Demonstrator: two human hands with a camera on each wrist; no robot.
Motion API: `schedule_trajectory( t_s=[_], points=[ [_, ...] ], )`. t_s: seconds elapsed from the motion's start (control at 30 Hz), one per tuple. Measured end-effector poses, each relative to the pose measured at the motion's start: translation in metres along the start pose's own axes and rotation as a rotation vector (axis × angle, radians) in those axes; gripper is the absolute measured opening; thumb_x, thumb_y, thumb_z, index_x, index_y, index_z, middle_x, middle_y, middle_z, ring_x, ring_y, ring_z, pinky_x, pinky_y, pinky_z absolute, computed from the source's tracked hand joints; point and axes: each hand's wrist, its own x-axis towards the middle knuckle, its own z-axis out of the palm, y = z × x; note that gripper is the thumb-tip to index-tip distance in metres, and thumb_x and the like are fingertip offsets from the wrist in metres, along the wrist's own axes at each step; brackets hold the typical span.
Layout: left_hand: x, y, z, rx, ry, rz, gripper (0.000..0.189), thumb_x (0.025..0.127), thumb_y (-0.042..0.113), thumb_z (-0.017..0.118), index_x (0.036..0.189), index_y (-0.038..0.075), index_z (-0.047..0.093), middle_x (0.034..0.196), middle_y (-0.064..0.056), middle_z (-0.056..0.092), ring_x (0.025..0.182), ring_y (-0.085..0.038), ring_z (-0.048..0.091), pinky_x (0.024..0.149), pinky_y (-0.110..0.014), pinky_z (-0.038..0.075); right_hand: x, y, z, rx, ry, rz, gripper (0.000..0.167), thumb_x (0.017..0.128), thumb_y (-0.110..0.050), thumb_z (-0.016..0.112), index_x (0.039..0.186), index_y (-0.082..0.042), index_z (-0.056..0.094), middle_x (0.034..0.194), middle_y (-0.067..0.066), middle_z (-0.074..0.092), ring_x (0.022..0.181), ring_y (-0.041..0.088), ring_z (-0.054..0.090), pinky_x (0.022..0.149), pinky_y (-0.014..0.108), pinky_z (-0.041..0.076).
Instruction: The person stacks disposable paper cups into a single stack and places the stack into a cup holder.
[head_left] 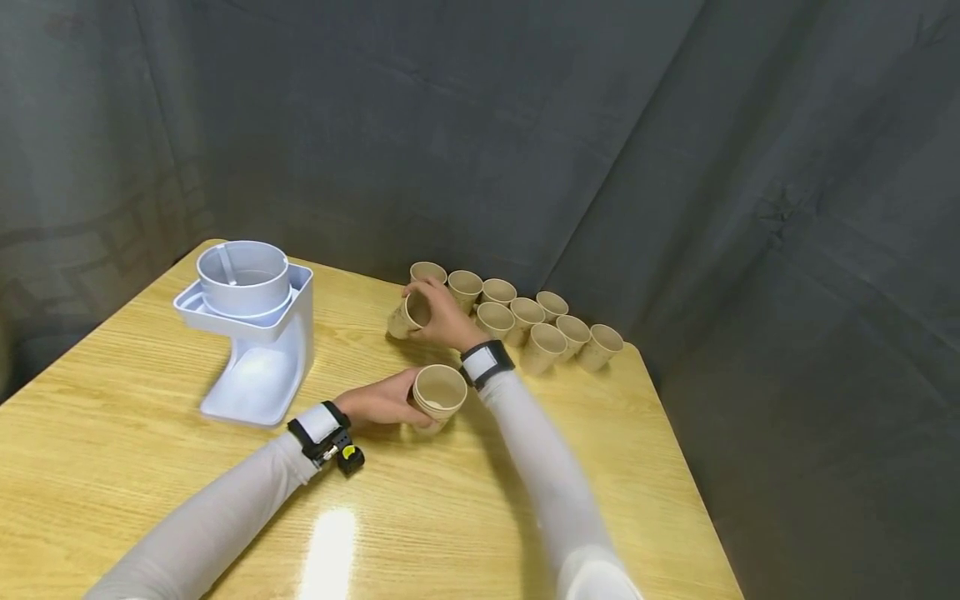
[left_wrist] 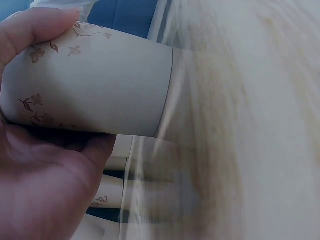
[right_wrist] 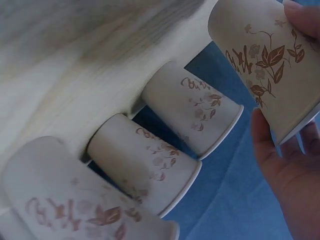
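My left hand (head_left: 386, 400) grips a small stack of nested paper cups (head_left: 440, 390) near the middle of the table. In the left wrist view, thumb and fingers wrap round the outer cup (left_wrist: 110, 80), which has a brown flower print. Further back, my right hand (head_left: 446, 317) holds a single paper cup (head_left: 406, 320), tilted with its mouth toward the right. The right wrist view shows this cup (right_wrist: 270, 60) between thumb and fingers, beside several standing cups (right_wrist: 145, 160).
Several paper cups (head_left: 546, 346) stand upright in a loose group along the table's back right edge. A white cup-shaped container sits in a white stand (head_left: 258, 375) at the left of the wooden table (head_left: 420, 533). A dark curtain (head_left: 420, 142) hangs behind.
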Motion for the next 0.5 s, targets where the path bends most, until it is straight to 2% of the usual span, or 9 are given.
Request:
schedule_trajectory(
  t_s=[0.17, 0.3, 0.5],
  points=[
    [0.0, 0.0, -0.001, 0.009, 0.0, -0.002, 0.072, 0.076, 0.007, 0.076, 0.139, 0.007, 0.042, 0.132, -0.014, 0.055, 0.124, -0.03, 0.05, 0.11, -0.047, 0.036, -0.014, 0.005, -0.001, 0.031, 0.029, -0.009, 0.068, 0.06, -0.011, 0.091, 0.119, -0.01, 0.057, 0.12, 0.005, 0.053, 0.117, 0.019, 0.048, 0.107, 0.03, 0.039],
    [0.0, 0.0, -0.001, 0.03, 0.006, -0.009, 0.072, 0.076, 0.01, 0.078, 0.139, 0.006, 0.042, 0.132, -0.014, 0.055, 0.124, -0.03, 0.05, 0.11, -0.048, 0.036, -0.023, 0.004, -0.002, 0.045, 0.047, 0.005, 0.067, 0.061, -0.012, 0.091, 0.119, -0.01, 0.057, 0.123, 0.005, 0.053, 0.12, 0.018, 0.047, 0.108, 0.029, 0.039],
    [-0.001, 0.001, 0.0, 0.014, 0.01, -0.024, 0.075, 0.075, 0.01, 0.079, 0.14, 0.007, 0.04, 0.133, -0.013, 0.054, 0.125, -0.029, 0.05, 0.111, -0.047, 0.036, -0.039, 0.002, -0.003, 0.06, 0.074, 0.029, 0.069, 0.064, -0.015, 0.09, 0.122, -0.009, 0.055, 0.124, 0.004, 0.053, 0.12, 0.018, 0.049, 0.108, 0.029, 0.039]
  ],
)
